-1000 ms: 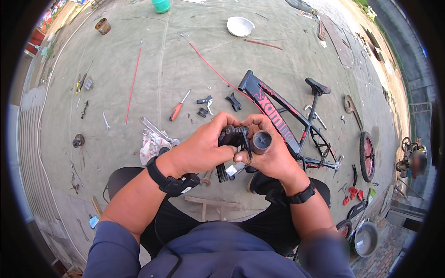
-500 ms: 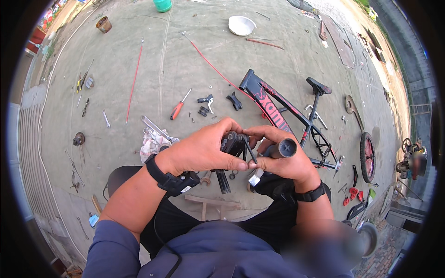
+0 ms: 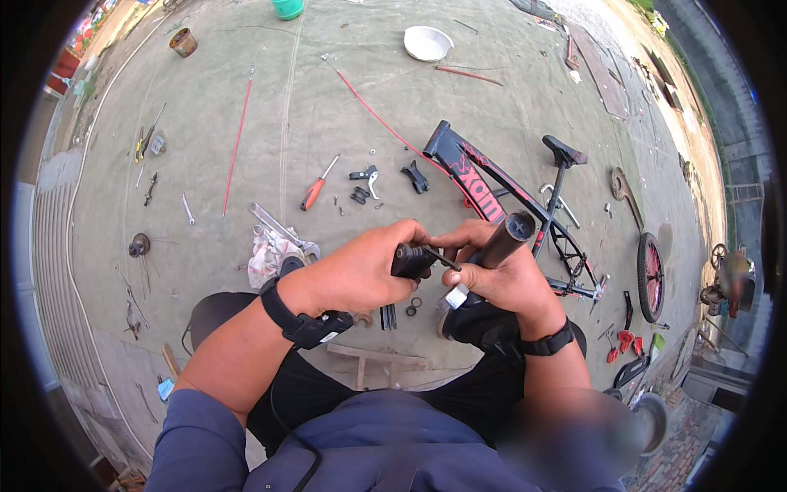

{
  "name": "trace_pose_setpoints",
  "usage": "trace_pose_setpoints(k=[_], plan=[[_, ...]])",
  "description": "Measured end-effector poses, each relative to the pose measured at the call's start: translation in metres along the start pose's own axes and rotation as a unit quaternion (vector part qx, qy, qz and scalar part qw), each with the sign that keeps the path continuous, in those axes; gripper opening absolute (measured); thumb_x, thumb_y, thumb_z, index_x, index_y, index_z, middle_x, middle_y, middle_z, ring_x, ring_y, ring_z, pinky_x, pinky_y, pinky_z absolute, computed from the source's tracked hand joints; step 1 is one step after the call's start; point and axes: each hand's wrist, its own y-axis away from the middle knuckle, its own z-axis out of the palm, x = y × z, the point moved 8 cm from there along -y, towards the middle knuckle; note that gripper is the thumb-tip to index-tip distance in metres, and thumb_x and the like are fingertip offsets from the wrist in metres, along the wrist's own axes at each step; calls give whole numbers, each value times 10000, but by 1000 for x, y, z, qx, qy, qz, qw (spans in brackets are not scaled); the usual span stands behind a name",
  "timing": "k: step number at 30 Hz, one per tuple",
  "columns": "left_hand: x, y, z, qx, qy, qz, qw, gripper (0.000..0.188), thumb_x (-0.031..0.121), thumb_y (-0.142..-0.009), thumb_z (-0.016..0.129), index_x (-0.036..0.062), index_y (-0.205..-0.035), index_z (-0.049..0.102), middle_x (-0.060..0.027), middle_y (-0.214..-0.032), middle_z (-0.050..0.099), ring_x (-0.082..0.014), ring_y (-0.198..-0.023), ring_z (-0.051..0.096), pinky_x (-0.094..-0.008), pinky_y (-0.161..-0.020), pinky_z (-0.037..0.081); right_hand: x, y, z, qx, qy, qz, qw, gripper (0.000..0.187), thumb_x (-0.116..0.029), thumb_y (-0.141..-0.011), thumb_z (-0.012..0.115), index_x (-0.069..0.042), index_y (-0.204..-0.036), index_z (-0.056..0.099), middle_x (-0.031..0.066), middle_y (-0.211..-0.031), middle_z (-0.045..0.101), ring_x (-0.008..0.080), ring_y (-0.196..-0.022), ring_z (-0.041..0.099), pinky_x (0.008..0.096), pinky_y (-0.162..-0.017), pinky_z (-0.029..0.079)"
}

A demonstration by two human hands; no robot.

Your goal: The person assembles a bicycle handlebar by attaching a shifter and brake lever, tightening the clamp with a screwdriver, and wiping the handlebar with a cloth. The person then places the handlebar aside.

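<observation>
Closed around a black bicycle stem (image 3: 410,261), my left hand (image 3: 357,262) keeps it above the gap between my knees. My right hand (image 3: 512,285) is closed too, its fingertips touching the far side of the stem. A thin dark rod, apparently a hex key (image 3: 444,259), runs from the stem to my right thumb. A black tube (image 3: 502,243) with a round capped end sticks up between my right thumb and fingers. Below that thumb is a silver-white block (image 3: 453,296); what it joins is hidden. Dark prongs (image 3: 388,317) show below the stem.
Right of my hands lies a black-and-red bicycle frame (image 3: 492,176), with a wheel (image 3: 650,279) beyond. Ahead are a screwdriver (image 3: 312,194), a brake lever (image 3: 372,179) and a black clamp-like part (image 3: 415,177). Wrenches (image 3: 275,223) rest on a rag (image 3: 275,252). Two rings (image 3: 413,307) lie below my hands.
The stem has tilted, and its prongs show less. The black tube has moved up and right, angling away. The rod has swung to a flatter slant.
</observation>
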Motion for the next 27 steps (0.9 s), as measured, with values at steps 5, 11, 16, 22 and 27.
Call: trace_pose_setpoints(k=[5,11,16,22,27], plan=[[1,-3,-7,67,33,-29,997,488,-11,-838,677,-58,-1292,503,-140,-1027,681,-207,-877,686,-351,-814,547,21,-5,-12,81,-18,40,996,344,-251,-951,792,9,-1164,720,21,-843,665,123,-787,638,307,-726,516],[-23,4,-20,115,380,-85,914,557,49,-940,593,-34,-1446,374,-127,-1102,609,-231,-978,672,-390,-842,582,37,-9,-33,198,-185,54,961,345,-320,-1013,683,13,-1107,682,48,-827,647,132,-716,621,286,-648,493],[-15,6,-19,89,414,-82,902,586,80,-994,557,-16,-1527,334,-161,-1239,574,-273,-1134,671,-399,-886,581,42,-5,-51,285,-264,85,917,388,-365,-1018,669,9,-1120,679,74,-883,672,148,-772,652,307,-694,529],[-7,8,-20,78,232,-42,969,730,118,-993,677,-44,-1584,280,-176,-1353,547,-230,-1193,638,-361,-970,551,54,-9,-63,270,-317,41,908,366,-324,-1057,577,1,-1203,657,105,-1033,732,198,-911,711,335,-742,561],[-6,8,-14,77,185,-36,979,830,139,-923,789,-63,-1565,304,-171,-1383,540,-178,-1193,599,-339,-997,531,47,-11,-63,290,-312,31,904,321,-249,-1060,537,1,-1232,642,125,-1090,724,210,-977,704,372,-855,561]])
